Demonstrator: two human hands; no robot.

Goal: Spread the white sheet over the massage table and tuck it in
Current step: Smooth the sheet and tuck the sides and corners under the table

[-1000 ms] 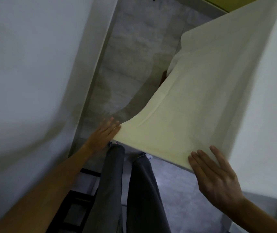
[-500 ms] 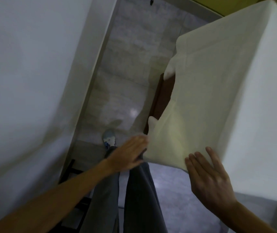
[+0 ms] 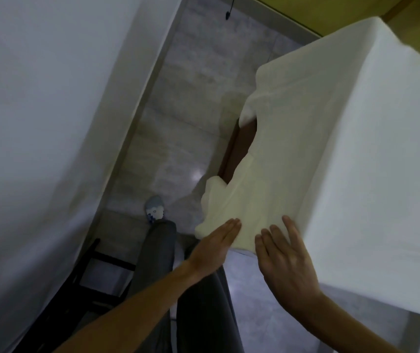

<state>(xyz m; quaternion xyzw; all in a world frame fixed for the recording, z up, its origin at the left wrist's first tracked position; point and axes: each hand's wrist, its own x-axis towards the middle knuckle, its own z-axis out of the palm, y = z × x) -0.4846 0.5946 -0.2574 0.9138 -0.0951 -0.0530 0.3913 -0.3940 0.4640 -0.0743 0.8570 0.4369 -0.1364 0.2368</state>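
A: While your left hand lies flat with its fingers straight and together, where does it meet the white sheet?

B: Just below centre, at about 6 o'clock, its fingertips press the bunched lower edge of the hanging cloth. It grasps nothing; the hand is released and flat.

A: And your right hand?

B: Just beside the left, toward 5 o'clock, its fingers are straight and slightly spread, laid against the hanging side of the sheet. It too is unclenched and grips nothing.

A: Where does the sheet lie overall?

B: It covers the massage table from 1 to 4 o'clock, draped over top and side. Near the centre, toward 1 o'clock, a gap in the cloth shows the table's brown side. Your grey trousers and one shoe stand at 7 o'clock on the tiled floor. Another white-draped surface fills 9 o'clock, with a dark frame beneath it.
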